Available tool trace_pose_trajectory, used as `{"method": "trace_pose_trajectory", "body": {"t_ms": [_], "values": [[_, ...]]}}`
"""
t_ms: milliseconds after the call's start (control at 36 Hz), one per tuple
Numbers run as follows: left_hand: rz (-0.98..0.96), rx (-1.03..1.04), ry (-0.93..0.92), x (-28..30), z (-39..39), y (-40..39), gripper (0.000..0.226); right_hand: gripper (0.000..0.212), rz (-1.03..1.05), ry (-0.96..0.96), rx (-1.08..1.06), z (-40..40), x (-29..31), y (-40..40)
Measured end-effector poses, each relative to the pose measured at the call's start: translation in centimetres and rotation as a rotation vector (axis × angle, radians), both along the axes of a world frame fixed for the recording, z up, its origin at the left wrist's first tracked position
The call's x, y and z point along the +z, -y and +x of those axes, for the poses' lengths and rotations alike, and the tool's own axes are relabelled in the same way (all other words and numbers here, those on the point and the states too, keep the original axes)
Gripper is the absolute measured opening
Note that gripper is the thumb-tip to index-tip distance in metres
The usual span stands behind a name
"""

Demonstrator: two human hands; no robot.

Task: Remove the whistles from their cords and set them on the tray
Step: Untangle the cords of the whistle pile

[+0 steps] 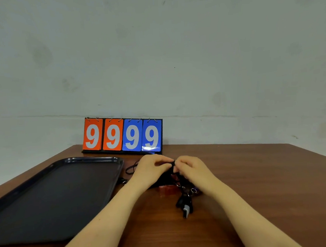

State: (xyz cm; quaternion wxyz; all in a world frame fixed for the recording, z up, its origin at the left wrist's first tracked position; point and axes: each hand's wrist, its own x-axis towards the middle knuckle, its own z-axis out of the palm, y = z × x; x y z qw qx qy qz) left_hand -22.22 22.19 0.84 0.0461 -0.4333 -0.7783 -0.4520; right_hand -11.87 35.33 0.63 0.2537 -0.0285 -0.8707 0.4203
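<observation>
Hands meet over the wooden table [257, 175], forearms angled in from the near edge. The left hand [151, 168] and right hand [191, 169] both curl their fingers onto a black cord [172, 163] pinched between them. Below the hands lies the bunch — a black whistle [184, 203] with a pale mouthpiece, a reddish whistle [167, 190], metal rings. The dark tray [120, 162] sits just left, holding no whistle.

A flip scoreboard [122, 135] reading 9999 stands on the table [256, 167].
</observation>
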Motion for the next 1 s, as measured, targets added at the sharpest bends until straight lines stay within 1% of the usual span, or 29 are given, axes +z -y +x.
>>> {"method": "trace_pose_trajectory", "body": {"t_ms": [56,83,167,250,306,389,500,583,667,722,778,861,944,1000], "values": [[-0.082,-0.025,-0.045,0.0,0.3,0.1,0.023,0.031,-0.287,-0.043,0.012,0.2,0.5,-0.2],[-0.109,-0.046,-0.049,-0.1,0.4,0.1,0.023,0.030,-0.380,-0.064,-0.012,0.3,0.8,-0.4],[-0.106,-0.118,0.000,-0.1,1.0,-0.1,0.024,0.031,-0.520,-0.110,-0.100,0.4,1.1,-1.0],[-0.008,-0.200,0.088,0.3,1.7,-0.3,0.022,0.030,-0.608,-0.135,-0.157,0.4,1.1,-1.3],[0.106,-0.265,0.232,0.5,2.1,-0.4,0.020,0.028,-0.625,-0.139,-0.182,0.4,1.0,-1.4],[0.275,-0.337,0.456,0.4,2.4,-0.4,0.019,0.026,-0.633,-0.130,-0.136,0.6,1.0,-1.5],[0.519,-0.404,0.715,0.3,2.5,-0.5,0.018,0.027,-0.574,-0.098,-0.132,0.4,0.8,-1.4],[0.652,-0.377,0.838,0.2,2.3,-0.7,0.019,0.026,-0.504,-0.086,-0.135,0.0,0.4,-1.1],[0.733,-0.338,0.888,0.3,2.0,-0.8,0.017,0.024,-0.313,-0.088,-0.099,-0.1,0.1,-0.5],[0.766,-0.287,0.878,0.4,1.6,-0.7,0.014,0.021,-0.147,-0.098,-0.057,0.0,-0.1,0.0],[0.733,-0.174,0.802,0.4,1.1,-0.6,0.011,0.020,0.027,-0.076,-0.044,-0.1,-0.5,0.2],[0.524,-0.003,0.534,0.2,0.4,-0.6,0.012,0.020,0.189,-0.024,-0.058,-0.5,-1.0,-0.1],[0.346,0.085,0.272,0.0,0.2,-0.6,0.009,0.018,0.312,-0.019,-0.112,-0.7,-1.3,-0.6],[0.270,0.122,0.165,0.0,0.1,-0.5,0.010,0.016,0.337,-0.039,-0.162,-0.8,-1.3,-0.9]]}}
